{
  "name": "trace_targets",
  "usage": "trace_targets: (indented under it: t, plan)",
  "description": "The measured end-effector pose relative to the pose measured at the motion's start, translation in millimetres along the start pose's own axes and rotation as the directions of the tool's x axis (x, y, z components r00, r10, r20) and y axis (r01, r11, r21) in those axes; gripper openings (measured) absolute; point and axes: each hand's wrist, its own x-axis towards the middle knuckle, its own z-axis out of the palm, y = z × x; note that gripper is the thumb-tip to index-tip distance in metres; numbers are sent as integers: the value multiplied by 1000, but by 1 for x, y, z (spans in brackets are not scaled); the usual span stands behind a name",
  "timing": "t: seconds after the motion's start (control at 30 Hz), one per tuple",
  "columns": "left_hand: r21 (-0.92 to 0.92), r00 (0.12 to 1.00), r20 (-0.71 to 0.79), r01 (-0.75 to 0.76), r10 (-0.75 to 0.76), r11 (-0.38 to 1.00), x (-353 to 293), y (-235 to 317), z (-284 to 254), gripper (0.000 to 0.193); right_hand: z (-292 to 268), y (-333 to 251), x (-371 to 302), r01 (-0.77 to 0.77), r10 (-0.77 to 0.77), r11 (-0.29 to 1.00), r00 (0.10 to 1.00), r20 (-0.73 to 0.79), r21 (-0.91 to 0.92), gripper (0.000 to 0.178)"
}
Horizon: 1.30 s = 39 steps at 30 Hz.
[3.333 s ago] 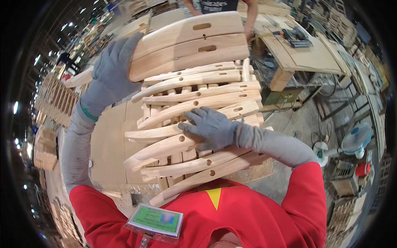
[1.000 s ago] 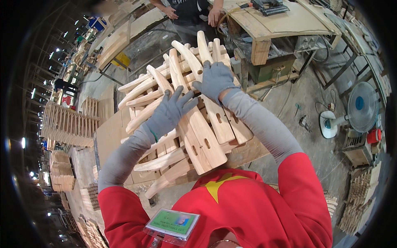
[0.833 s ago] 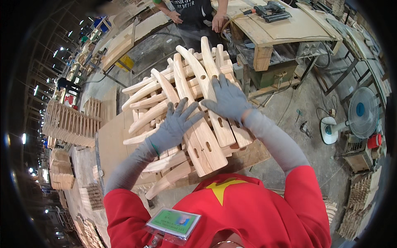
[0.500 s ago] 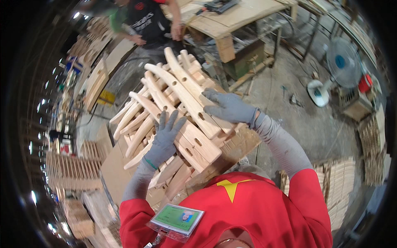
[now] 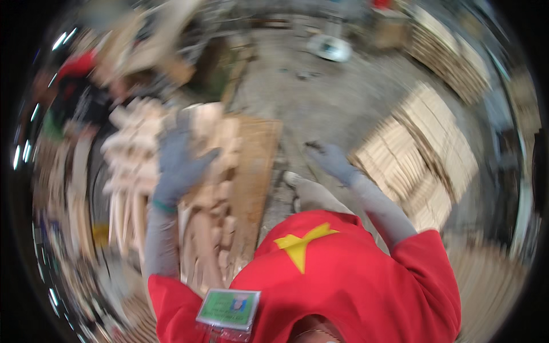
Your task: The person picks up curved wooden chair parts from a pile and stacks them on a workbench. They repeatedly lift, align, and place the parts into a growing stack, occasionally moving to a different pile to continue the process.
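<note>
The picture is smeared by motion. My left hand (image 5: pixel 180 163), in a grey glove, lies open with spread fingers over a pile of curved pale wooden pieces (image 5: pixel 134 151). More wooden pieces (image 5: pixel 203 240) of the pile run below that hand, beside a brown board (image 5: pixel 257 177). My right hand (image 5: pixel 333 163), also gloved, is away from the pile, above the floor. Its fingers are loosely stretched and blurred, with nothing seen in them. Just right of it stands a big stack of flat pale wooden pieces (image 5: pixel 394 154).
A co-worker in a dark shirt (image 5: pixel 80 106) stands at the far left beside a workbench (image 5: pixel 154 51). On the concrete floor (image 5: pixel 274 74) ahead is a fan's white base (image 5: pixel 330 48). Another wood stack (image 5: pixel 446 57) stands at the far right. My leg (image 5: pixel 317 197) shows below my right hand.
The view has swung right, so the pile now appears further left. My right hand has left the wooden pieces and moved toward the stack at the right. My left hand stays over the pile.
</note>
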Motion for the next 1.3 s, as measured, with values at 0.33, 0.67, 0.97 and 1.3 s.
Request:
trace_targets:
  t: [0.33,0.67,0.97,1.3]
  plan:
    - [200,956,147,-279,252,939,26,-52,33,52,-25,276,-418,-940,872,319,342,-350,-123,51]
    - [219,984,103,-163,144,962,48,10,14,62,44,293,-476,-937,951,307,295,-93,166,57]
    - [-148,891,338,-267,302,952,56,264,89,62,-115,409,-452,-783,939,329,214,-270,527,99]
    - [-441,260,829,-241,495,865,-7,560,312,79,-199,628,-464,-735,991,110,29,-131,669,123]
